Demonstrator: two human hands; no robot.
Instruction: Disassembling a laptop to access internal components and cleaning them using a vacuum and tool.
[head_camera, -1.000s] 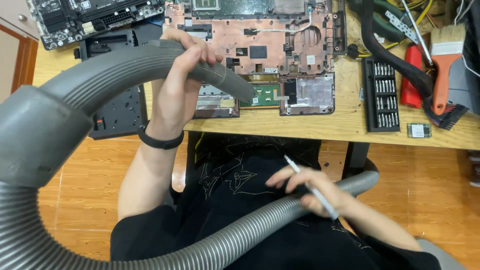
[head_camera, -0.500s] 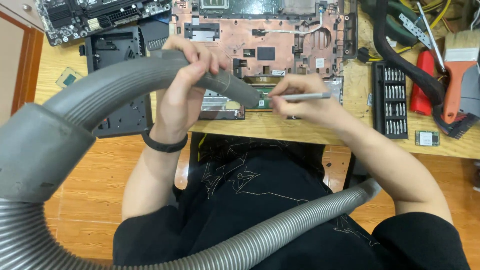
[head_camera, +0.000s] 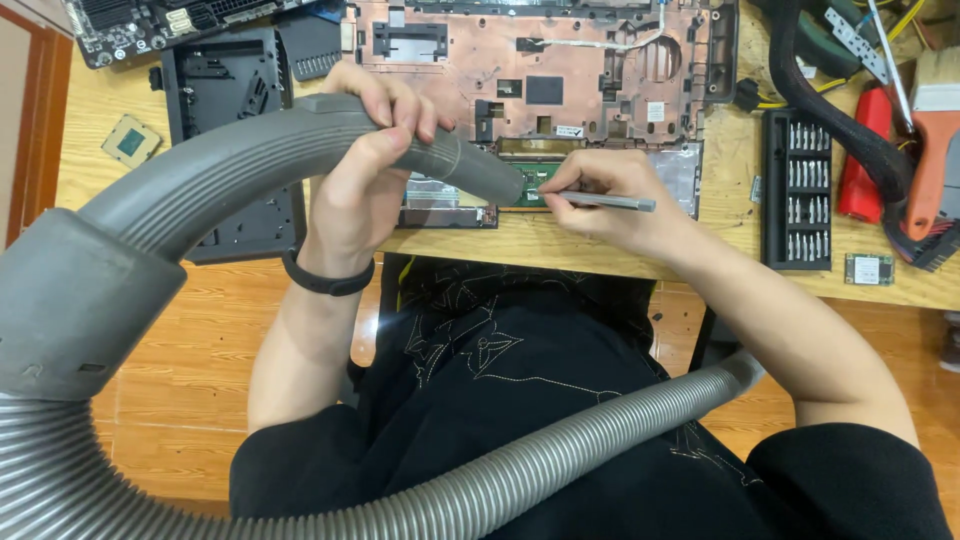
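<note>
Left hand (head_camera: 365, 185) gripping grey plastic vacuum nozzle (head_camera: 330, 150); right hand (head_camera: 610, 195) pinching slim silver metal tool (head_camera: 605, 201) at copper-coloured laptop chassis (head_camera: 540, 70), near front tabletop edge. Mid-clean; next probably needs nozzle tip tight to tool tip.

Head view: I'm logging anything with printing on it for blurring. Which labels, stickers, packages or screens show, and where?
Small white sticker: on the copper-coloured laptop chassis, just above the vacuum nozzle; rectangular, dark marks.
Pale sticker: same chassis, right of centre; small upright rectangle.
Label on small card: table's right edge, below the screwdriver bit case; white rectangle on green board.
No packages or screens show.
</note>
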